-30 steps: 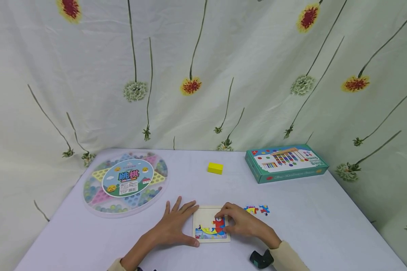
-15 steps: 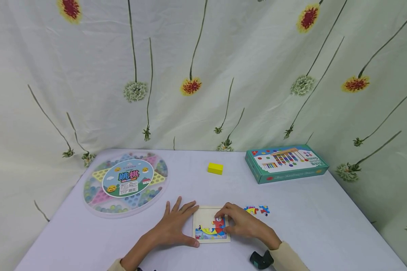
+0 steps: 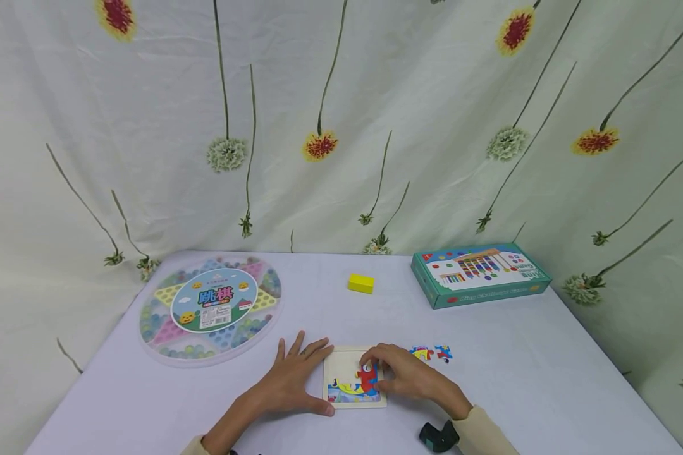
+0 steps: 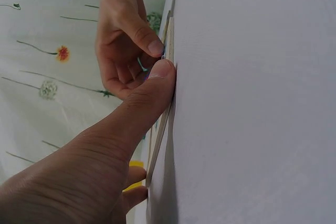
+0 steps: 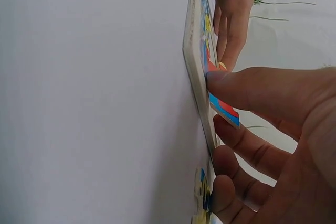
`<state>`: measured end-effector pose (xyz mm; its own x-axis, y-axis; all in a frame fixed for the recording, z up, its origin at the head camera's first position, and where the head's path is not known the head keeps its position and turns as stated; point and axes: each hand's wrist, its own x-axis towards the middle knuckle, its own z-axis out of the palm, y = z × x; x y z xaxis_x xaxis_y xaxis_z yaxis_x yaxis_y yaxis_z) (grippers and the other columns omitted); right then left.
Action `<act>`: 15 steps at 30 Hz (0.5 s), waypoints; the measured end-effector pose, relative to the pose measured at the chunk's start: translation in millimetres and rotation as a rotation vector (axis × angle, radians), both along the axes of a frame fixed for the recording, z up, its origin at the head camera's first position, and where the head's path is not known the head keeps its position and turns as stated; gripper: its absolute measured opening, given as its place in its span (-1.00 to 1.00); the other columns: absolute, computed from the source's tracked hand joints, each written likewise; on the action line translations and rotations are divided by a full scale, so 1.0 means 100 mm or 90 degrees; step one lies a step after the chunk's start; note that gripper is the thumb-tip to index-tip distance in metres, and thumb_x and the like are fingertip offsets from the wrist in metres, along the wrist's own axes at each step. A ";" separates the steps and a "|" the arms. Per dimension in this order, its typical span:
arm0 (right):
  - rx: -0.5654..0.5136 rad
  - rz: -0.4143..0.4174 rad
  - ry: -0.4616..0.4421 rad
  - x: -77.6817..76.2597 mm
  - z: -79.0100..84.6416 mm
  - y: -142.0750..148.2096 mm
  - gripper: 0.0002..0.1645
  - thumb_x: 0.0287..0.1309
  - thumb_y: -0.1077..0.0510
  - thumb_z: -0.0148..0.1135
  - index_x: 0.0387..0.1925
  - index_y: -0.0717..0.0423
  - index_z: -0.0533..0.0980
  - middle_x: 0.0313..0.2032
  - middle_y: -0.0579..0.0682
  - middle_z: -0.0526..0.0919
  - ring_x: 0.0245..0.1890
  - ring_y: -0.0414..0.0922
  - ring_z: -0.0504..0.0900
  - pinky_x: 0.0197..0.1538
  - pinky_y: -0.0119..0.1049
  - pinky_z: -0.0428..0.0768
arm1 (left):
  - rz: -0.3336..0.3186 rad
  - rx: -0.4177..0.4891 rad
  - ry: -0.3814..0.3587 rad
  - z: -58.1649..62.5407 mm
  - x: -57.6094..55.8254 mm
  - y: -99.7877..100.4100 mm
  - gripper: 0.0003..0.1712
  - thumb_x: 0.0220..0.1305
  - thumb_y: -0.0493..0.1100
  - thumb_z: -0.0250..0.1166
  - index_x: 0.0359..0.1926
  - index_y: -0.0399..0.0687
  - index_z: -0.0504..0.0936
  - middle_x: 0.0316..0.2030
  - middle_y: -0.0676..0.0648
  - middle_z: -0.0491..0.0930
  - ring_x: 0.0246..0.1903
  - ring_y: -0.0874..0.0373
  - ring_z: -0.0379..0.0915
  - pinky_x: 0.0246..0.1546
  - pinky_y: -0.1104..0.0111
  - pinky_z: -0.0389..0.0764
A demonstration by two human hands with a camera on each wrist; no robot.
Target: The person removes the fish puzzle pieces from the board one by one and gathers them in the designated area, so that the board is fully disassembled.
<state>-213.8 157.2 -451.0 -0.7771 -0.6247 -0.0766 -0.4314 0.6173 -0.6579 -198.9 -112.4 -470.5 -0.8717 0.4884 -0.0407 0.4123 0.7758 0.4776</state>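
A square wooden puzzle tray (image 3: 339,357) lies on the white table, its lower part filled with yellow, red and blue pieces. My left hand (image 3: 290,379) rests spread at the tray's left side, thumb and fingertips touching the frame. My right hand (image 3: 412,373) pinches a red and blue puzzle piece (image 3: 367,378) over the right part of the tray. In the right wrist view this piece (image 5: 227,113) is tilted, with one edge raised above the tray. Fingers partly hide it in the head view.
Two loose puzzle pieces (image 3: 443,352) lie right of the tray, behind the right hand. Farther back are a yellow block (image 3: 361,282), a round Chinese checkers set (image 3: 213,300) and a green game box (image 3: 480,275). A black object (image 3: 437,437) is by the right sleeve.
The red puzzle piece has shifted slightly and tilted under the right fingers. The left hand and the tray stay in place.
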 end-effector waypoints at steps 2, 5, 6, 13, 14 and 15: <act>0.001 -0.001 -0.003 0.00 0.00 0.00 -0.58 0.08 0.17 0.37 0.00 -0.19 0.52 -0.20 -0.29 0.49 -0.20 -0.26 0.41 -0.12 -0.41 0.48 | -0.001 0.001 0.002 0.00 0.00 0.00 0.25 -0.32 0.52 0.40 0.40 0.06 0.28 0.44 -0.03 0.15 0.44 -0.34 -0.36 0.25 -0.38 -0.42; 0.000 0.000 -0.005 0.00 0.01 0.01 -0.56 0.09 0.15 0.36 0.03 -0.19 0.53 -0.19 -0.29 0.51 -0.20 -0.27 0.41 -0.10 -0.40 0.49 | -0.002 0.001 0.003 0.01 0.00 0.00 0.25 -0.32 0.52 0.40 0.40 0.06 0.28 0.44 -0.03 0.15 0.44 -0.34 -0.36 0.25 -0.38 -0.42; -0.002 0.002 -0.005 0.00 0.01 0.01 -0.56 0.09 0.15 0.36 0.04 -0.19 0.54 -0.18 -0.29 0.52 -0.20 -0.27 0.41 -0.10 -0.39 0.49 | -0.002 0.000 0.004 0.01 0.00 0.01 0.25 -0.32 0.52 0.40 0.40 0.06 0.28 0.44 -0.03 0.15 0.44 -0.34 -0.35 0.25 -0.39 -0.42; -0.007 0.016 0.006 -0.01 0.00 0.02 -0.56 0.11 0.17 0.34 0.06 -0.15 0.54 -0.19 -0.28 0.53 -0.21 -0.27 0.42 -0.10 -0.40 0.50 | 0.000 -0.006 0.007 0.01 0.01 0.01 0.25 -0.32 0.52 0.40 0.40 0.07 0.28 0.44 -0.02 0.15 0.44 -0.34 -0.35 0.25 -0.39 -0.41; -0.007 0.013 0.004 -0.01 0.00 0.02 -0.56 0.11 0.18 0.34 0.05 -0.16 0.55 -0.20 -0.29 0.53 -0.21 -0.27 0.42 -0.10 -0.40 0.49 | -0.001 -0.006 0.008 0.01 0.01 0.01 0.25 -0.32 0.53 0.40 0.40 0.06 0.28 0.44 -0.02 0.15 0.44 -0.34 -0.35 0.25 -0.39 -0.41; -0.006 0.011 0.005 -0.01 0.00 0.02 -0.56 0.11 0.19 0.33 0.05 -0.16 0.55 -0.20 -0.30 0.53 -0.22 -0.27 0.42 -0.11 -0.41 0.49 | -0.001 -0.006 0.008 0.01 0.01 0.01 0.25 -0.32 0.53 0.40 0.40 0.06 0.28 0.44 -0.02 0.15 0.44 -0.34 -0.35 0.25 -0.39 -0.40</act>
